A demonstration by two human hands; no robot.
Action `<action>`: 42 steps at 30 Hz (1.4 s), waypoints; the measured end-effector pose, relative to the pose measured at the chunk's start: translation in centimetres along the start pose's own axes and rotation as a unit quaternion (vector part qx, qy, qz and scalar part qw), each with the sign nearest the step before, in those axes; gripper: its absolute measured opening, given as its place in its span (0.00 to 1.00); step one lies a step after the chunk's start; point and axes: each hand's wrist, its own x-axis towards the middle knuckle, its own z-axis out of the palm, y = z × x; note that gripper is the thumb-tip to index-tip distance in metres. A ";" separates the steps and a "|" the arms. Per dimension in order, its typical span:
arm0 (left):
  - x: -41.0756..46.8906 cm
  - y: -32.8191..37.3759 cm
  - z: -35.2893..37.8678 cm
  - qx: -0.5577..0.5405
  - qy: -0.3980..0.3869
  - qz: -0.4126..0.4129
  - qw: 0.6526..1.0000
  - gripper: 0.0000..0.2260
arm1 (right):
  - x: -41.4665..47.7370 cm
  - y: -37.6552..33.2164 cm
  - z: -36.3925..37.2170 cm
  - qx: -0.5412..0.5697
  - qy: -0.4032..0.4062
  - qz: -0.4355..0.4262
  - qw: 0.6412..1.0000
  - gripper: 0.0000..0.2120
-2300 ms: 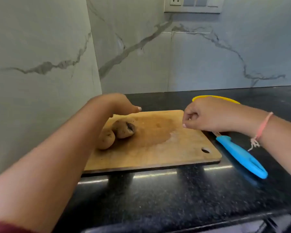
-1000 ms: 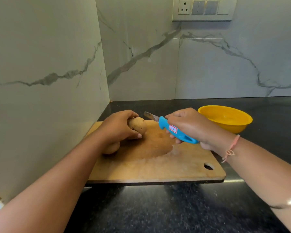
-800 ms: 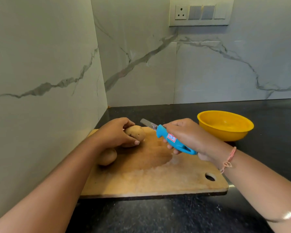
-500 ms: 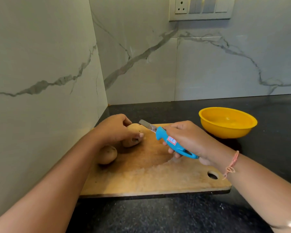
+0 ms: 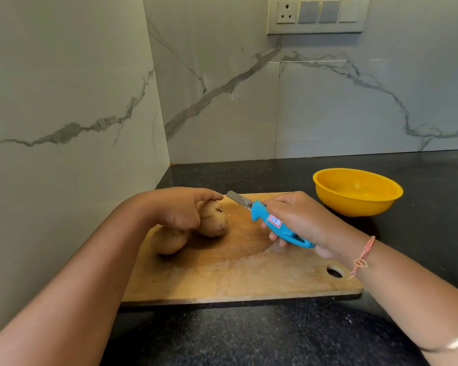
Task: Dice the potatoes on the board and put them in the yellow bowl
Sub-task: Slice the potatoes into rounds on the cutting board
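Two whole, brown-skinned potatoes lie side by side on the left half of the board (image 5: 236, 276). The left hand (image 5: 180, 210) grips the farther potato (image 5: 214, 220) from above. The nearer potato (image 5: 169, 240) lies loose beside it. The wooden board lies flat by the desk's (image 5: 249, 339) left edge. The yellow bowl (image 5: 354, 204) stands upright just past the board's far right corner.
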 end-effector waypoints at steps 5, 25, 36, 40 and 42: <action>-0.1 -0.3 0.2 0.002 0.033 -0.004 0.999 0.32 | 0.0 -0.1 -0.4 -0.019 0.010 -0.014 1.000 0.07; 1.8 0.0 3.0 -0.079 0.175 -0.023 0.981 0.30 | -1.3 -0.6 0.4 -0.156 -0.035 -0.073 0.984 0.11; 1.7 -0.1 2.9 -0.093 0.199 -0.016 0.976 0.26 | -1.3 -0.3 0.7 -0.189 -0.036 -0.065 0.979 0.16; 1.6 0.0 2.9 -0.090 0.200 -0.018 0.976 0.26 | -1.3 -0.5 0.8 -0.189 -0.036 -0.058 0.980 0.18; 1.5 0.2 2.9 -0.079 0.204 -0.017 0.976 0.26 | -1.4 -0.5 0.9 -0.193 -0.037 -0.058 0.979 0.18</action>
